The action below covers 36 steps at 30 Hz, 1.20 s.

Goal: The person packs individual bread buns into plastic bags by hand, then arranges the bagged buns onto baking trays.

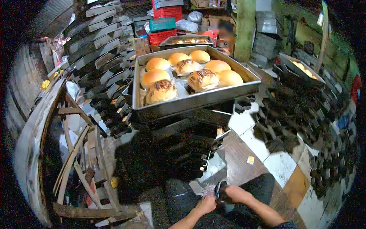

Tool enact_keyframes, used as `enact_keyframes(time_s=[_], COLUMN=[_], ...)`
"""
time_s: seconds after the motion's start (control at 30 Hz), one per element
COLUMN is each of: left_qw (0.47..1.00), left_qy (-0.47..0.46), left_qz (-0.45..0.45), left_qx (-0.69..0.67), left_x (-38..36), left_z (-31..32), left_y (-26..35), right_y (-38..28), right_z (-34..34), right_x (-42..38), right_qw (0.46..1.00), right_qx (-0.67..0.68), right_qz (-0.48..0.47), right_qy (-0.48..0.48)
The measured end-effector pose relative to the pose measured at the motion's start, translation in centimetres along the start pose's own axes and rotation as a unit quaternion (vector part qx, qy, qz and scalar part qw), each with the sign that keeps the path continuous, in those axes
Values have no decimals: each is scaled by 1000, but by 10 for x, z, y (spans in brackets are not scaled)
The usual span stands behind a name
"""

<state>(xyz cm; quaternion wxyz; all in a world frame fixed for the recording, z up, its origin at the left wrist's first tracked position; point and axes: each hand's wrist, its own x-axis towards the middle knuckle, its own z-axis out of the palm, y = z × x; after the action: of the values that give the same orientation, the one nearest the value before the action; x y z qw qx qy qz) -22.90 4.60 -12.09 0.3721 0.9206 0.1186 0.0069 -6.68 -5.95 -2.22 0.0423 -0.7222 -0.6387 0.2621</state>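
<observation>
Low over my lap, my left hand (206, 204) is closed, with its fingers curled. Beside it on the right, my right hand (237, 194) is closed too, nearly touching the left. Between them is a dark, partly shiny thing (220, 189) too blurred to name. A pale, crumpled pinkish piece (207, 189) shows just beyond my left fingers. Ahead of my knees stands a metal baking tray (198, 100) with several round buns (230, 78), some with dark chocolate-like strips on top. A few buns, such as the front one (162, 92), appear to sit in clear plastic wrap.
Behind stands another tray of buns (186, 40), with a third tray (303, 69) at right. Stacked red and green crates (162, 25) stand at the back, near a person (225, 35). Broken wooden slats (78, 152) lie left. Patchwork tiles (280, 168) cover the floor at right.
</observation>
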Motion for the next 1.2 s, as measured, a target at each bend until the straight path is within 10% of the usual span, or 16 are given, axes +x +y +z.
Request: enact_keyframes(time_s=[0.17, 0.3, 0.37, 0.4, 0.47, 0.63, 0.7, 0.77, 0.83, 0.93, 1.07, 1.2], left_qw=[998, 986, 812, 811, 639, 586, 489, 632, 473, 554, 400, 433], left_qy=[43, 39, 134, 132, 267, 396, 367, 396, 382, 405, 360, 347], left_qz=[-37, 74, -35, -32, -120, -107, 37, -22, -113, -76, -97, -139], left_qx=[3, -145, -568, -568, -711, -698, -790, -666, -785, -723, -837, -820], left_x=[-1, 17, 34, 40, 54, 50, 38, 44, 45, 54, 44, 30], left_z=[-33, -63, -71, -76, -92, -112, -98, -55, -28, -36, -47, -41], left_y=[48, 41, 47, 49, 54, 35, 6, -57, -85, -95, -89, -101], right_y=[12, -7, -4, -6, -26, -57, -70, -47, -29, -18, -4, -46], right_z=[49, -51, -77, -84, -100, -208, -302, -379, -436, -462, -479, -464], right_x=[-43, -65, -65, -62, -55, -20, -4, 40, 84, 136, 153, 102], right_qw=[953, 829, 775, 757, 788, 819, 766, 822, 950, 979, 991, 931], right_qx=[169, 296, 352, 428, 350, 16, -82, -147, -62, 119, -30, -96], right_qz=[76, 101, 105, 98, 64, -234, -187, -94, 22, 147, 105, -27], right_qy=[238, 464, 515, 485, 503, 523, 609, 542, 305, 80, 73, 350])
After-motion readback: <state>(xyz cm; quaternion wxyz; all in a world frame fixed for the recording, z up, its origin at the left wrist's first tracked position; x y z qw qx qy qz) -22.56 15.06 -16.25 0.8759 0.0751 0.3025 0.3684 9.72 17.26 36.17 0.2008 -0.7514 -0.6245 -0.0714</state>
